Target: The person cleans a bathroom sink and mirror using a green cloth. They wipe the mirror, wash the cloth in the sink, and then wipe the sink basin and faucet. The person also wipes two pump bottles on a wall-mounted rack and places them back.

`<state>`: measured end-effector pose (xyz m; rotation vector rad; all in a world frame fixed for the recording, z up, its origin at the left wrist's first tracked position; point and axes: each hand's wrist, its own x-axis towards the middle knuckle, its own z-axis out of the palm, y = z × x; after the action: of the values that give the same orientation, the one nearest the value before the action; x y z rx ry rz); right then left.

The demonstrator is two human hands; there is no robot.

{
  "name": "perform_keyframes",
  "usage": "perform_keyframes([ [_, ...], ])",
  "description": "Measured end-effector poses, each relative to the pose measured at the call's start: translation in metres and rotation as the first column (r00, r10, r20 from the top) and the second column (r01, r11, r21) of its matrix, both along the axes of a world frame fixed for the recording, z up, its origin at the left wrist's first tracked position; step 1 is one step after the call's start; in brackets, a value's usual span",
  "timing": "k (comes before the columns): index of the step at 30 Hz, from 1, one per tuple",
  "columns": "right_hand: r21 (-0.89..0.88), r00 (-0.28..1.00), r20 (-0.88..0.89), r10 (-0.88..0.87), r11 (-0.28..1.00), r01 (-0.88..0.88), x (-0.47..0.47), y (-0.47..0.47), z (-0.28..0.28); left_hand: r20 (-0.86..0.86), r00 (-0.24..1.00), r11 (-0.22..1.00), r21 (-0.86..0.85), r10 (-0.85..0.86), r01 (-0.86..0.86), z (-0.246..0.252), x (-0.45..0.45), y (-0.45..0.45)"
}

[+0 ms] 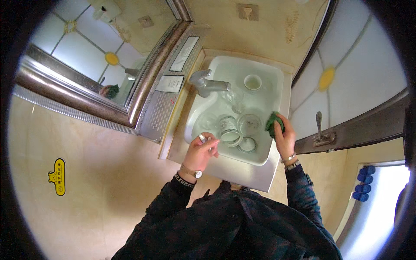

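Observation:
My left hand (201, 152) is at the near left side of the white basin (274, 136), its fingers closed around a small white object (202, 138) that is mostly hidden. In my right hand (286, 136), a dark green scouring pad (272, 124) is pinched over the basin's right rim. A patterned cup (228, 125) lies tilted in the water near my left fingers. Around it are a clear round glass dish (249, 124), a small round dish or lid (247, 145) and clear glassware (232, 96). Farther back sits a white cup (253, 82).
A metal faucet (211, 85) reaches over the basin from the left. Beside it runs a perforated ledge (159, 110) with two flat packets, below a framed mirror (97, 61). At right stands a glass-panelled door (351, 71) with a lever handle (320, 130).

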<state>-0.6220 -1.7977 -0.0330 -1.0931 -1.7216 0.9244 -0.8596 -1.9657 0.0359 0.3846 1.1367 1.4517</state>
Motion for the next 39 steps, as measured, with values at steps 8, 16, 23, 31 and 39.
perform_keyframes([
  [8, 0.025, 0.787, 0.58, 0.208, 0.962, -0.272, -0.09, 0.045, -0.022, -0.024, 0.999, 0.999, 0.0, 0.04, -0.04, 0.005, -0.035, 0.008],
  [16, -0.157, 0.377, 0.87, 0.317, 0.904, -0.398, -0.105, 0.038, -0.062, -0.405, 0.86, 0.94, -0.264, -0.311, 0.216, -0.064, -0.077, -0.045],
  [23, -0.12, 0.377, 0.896, 0.233, 0.947, -0.298, -0.121, 0.046, -0.068, -0.955, 0.076, 0.955, -0.278, -0.286, 0.105, -0.177, -0.081, -0.078],
  [31, 0.138, 0.594, 0.805, 0.022, 0.965, -0.222, -0.128, 0.041, -0.061, -0.961, -0.228, 0.969, -0.192, -0.154, 0.157, -0.207, -0.073, -0.075],
  [39, -0.053, 0.443, 0.887, 0.128, 0.983, -0.177, -0.144, 0.052, -0.056, -0.974, -0.16, 0.963, -0.191, -0.162, 0.191, -0.168, -0.076, -0.073],
])
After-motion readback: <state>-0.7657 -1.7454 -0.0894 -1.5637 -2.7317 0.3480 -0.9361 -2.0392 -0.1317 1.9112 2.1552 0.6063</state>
